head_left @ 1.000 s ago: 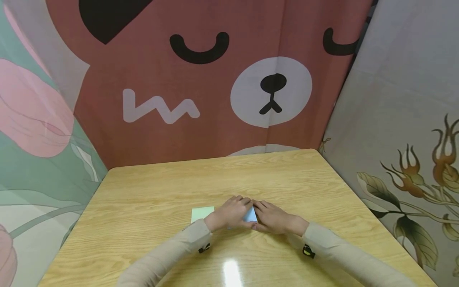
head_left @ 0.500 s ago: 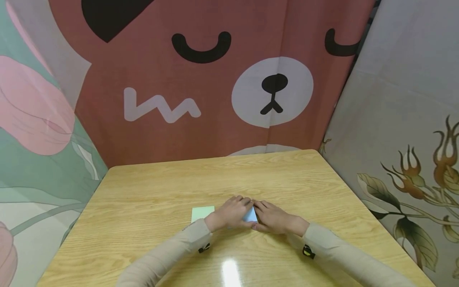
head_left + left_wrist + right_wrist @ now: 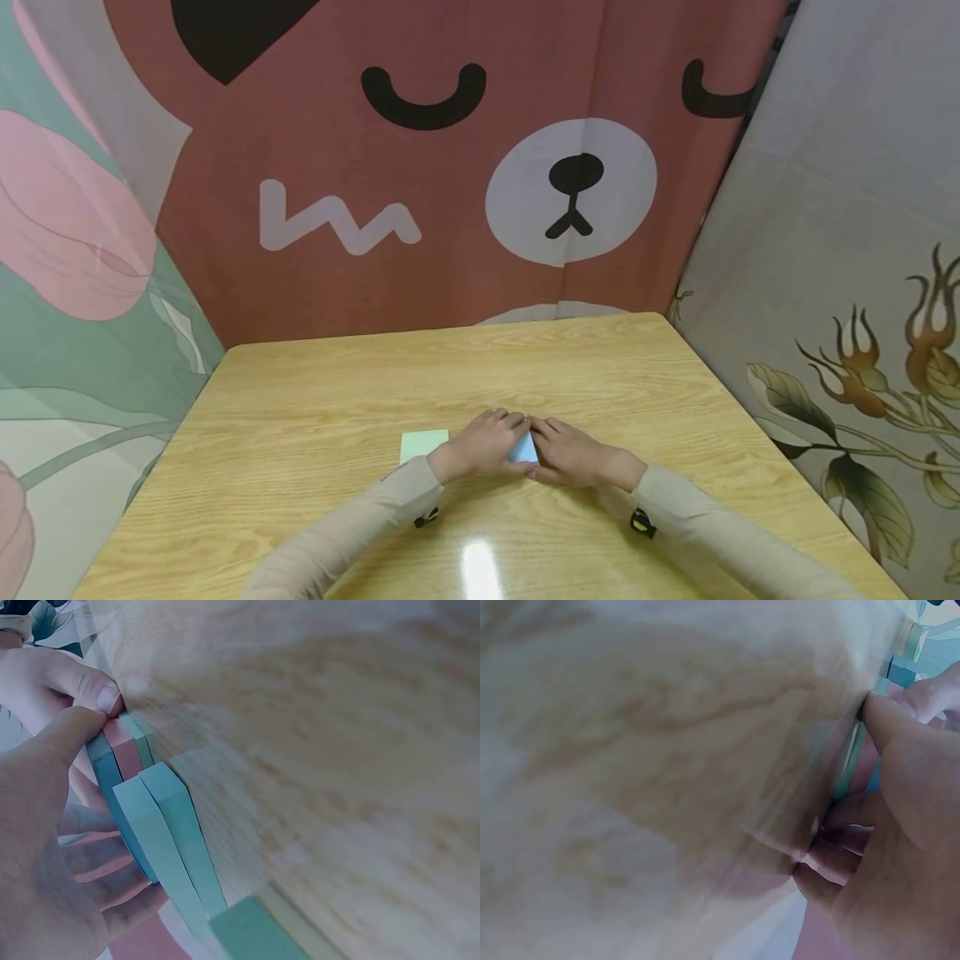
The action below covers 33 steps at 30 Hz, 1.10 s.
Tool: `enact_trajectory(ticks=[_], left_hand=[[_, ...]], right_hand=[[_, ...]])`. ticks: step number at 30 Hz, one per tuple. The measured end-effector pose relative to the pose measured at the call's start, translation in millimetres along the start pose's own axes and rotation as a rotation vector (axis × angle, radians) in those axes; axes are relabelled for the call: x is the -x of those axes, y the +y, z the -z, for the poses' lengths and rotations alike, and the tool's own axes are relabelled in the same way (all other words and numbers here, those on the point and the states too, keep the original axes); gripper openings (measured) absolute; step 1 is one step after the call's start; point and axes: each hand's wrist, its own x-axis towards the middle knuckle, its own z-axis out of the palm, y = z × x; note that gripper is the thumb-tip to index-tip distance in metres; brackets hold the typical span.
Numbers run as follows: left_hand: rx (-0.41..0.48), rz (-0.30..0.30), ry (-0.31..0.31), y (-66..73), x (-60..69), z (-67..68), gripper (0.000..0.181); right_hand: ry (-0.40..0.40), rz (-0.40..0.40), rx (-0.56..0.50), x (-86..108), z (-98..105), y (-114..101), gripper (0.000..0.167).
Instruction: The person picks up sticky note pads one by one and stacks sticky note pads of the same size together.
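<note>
Several pads of square coloured paper, like sticky notes, lie on the table. In the head view a blue pad shows between my left hand and right hand. The left wrist view shows it topping a stack with a pink pad and a green pad beneath. My left hand grips this stack, thumb at the near edge, fingers at the far one. My right hand holds its right end, with thumb and fingertips low against the green edge. The two thumbs nearly meet. Both palms partly hide the stack.
A light green pad lies left of the hands. Two light teal pads lean beside the held stack in the left wrist view, and a darker green pad lies beyond. The wooden table meets hanging curtains.
Both hands keep their places and grip on the stack of pads. Only the head view shifts slightly.
</note>
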Motion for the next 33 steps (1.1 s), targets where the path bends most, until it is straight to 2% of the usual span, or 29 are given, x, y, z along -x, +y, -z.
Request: enact_trajectory(ticks=[8,21,25,30,33], left_hand=[[0.006,-0.015,0.009,0.8,0.1,1.3,0.074],[0.028,-0.005,-0.003,-4.2,-0.1,2.7,0.076],[0.047,-0.012,0.012,-7.5,-0.7,4.4,0.072],[-0.01,-0.013,0.041,-11.0,-2.0,8.1,0.065],[-0.014,-0.011,0.072,-14.3,-1.7,10.6,0.059]], right_hand=[[-0.071,-0.021,-0.032,-1.0,12,0,0.073],[-0.267,-0.075,0.01,-11.6,33,8,0.074],[-0.329,-0.106,-0.011,-14.4,44,9,0.07],[-0.398,-0.133,-0.026,-15.0,57,11,0.061],[-0.421,-0.133,-0.031,-13.1,64,15,0.054]])
